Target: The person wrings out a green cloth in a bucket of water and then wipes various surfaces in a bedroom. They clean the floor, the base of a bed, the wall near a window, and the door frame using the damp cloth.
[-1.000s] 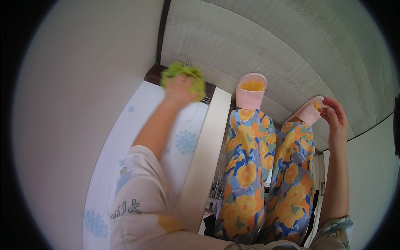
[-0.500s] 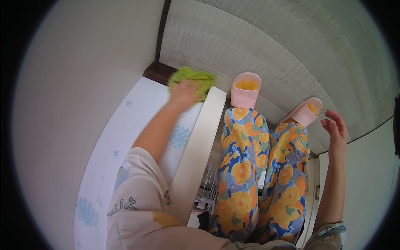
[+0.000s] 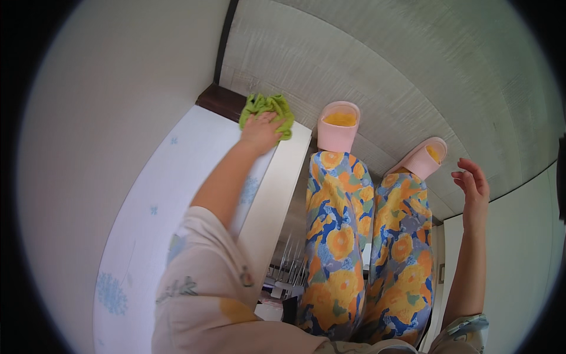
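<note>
My left hand [image 3: 261, 134] presses a crumpled bright green cloth [image 3: 268, 105] down at the far end of a white surface [image 3: 165, 177] patterned with blue flowers. The fingers are bent into the cloth, which covers part of a dark brown strip [image 3: 221, 103] and the end of the white raised edge [image 3: 274, 189]. Off to the right, my right hand [image 3: 473, 189] hangs in the air with its fingers loosely curved and apart. It holds nothing and touches nothing.
Pink slippers [image 3: 337, 133] stand on the grey wood-look floor [image 3: 377, 59], below legs in flowered trousers [image 3: 342, 236]. A plain wall [image 3: 106, 118] rises along the left. Metal rods [image 3: 289, 259] show beneath the edge, and a pale cabinet [image 3: 507, 253] stands at the right.
The green cloth is bunched more tightly under my left hand, still at the far end. The whole view has shifted slightly. My right hand keeps about the same pose.
</note>
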A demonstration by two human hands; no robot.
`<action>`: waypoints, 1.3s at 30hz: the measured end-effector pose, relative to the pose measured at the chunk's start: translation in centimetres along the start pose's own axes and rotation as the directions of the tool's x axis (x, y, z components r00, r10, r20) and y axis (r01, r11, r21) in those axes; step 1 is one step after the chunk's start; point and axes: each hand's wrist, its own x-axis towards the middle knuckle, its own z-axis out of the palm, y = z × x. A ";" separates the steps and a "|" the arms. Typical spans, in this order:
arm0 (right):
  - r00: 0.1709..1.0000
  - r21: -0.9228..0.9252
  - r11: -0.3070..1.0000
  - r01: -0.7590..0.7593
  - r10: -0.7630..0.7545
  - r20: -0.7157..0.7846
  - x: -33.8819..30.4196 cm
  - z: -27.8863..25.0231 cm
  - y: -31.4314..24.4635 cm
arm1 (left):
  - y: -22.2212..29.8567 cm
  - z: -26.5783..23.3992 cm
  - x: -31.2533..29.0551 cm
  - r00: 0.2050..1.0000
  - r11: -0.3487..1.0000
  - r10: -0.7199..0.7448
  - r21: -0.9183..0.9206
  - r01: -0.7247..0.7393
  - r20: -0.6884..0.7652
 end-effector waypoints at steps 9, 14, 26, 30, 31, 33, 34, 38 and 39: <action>0.998 -0.092 0.996 -0.018 0.013 -0.059 0.4 -3.0 2.4 | -7.9 -0.8 1.0 0.841 0.863 -0.456 0.088 0.498 -0.290; 0.999 -0.036 0.999 0.030 -0.029 0.016 -0.3 -2.1 2.5 | -1.8 2.5 1.5 0.951 0.993 -0.112 -0.004 0.116 -0.287; 0.999 0.166 0.986 0.012 -0.003 -0.052 1.0 -3.3 3.8 | -7.5 -26.3 -3.1 0.754 0.516 0.341 0.783 0.348 -0.561; 0.998 0.215 0.975 0.048 -0.053 0.018 2.0 -0.9 6.2 | -6.7 -29.6 0.1 0.843 0.338 0.259 0.862 0.378 -0.471; 0.998 0.231 0.972 0.049 -0.057 0.026 2.4 -0.6 6.7 | -6.5 -27.6 1.1 0.895 0.265 0.115 0.882 0.389 -0.430; 0.999 0.241 0.970 0.027 -0.037 0.038 2.5 -0.9 7.3 | -8.8 -20.3 0.6 0.978 0.202 -0.072 0.957 0.208 -0.198; 0.998 0.242 0.970 0.013 -0.026 0.050 2.4 -1.0 7.6 | -10.1 -16.6 -1.0 0.987 0.217 -0.145 0.971 0.097 -0.066; 0.996 0.227 0.970 -0.084 0.091 -0.020 2.0 -3.5 10.9 | -11.5 -14.9 -4.8 0.964 0.340 -0.215 0.938 -0.073 0.153; 0.993 0.207 0.973 -0.106 0.115 -0.031 1.9 -4.2 11.1 | -11.3 -17.4 -3.3 0.991 0.193 -0.103 0.976 0.099 -0.080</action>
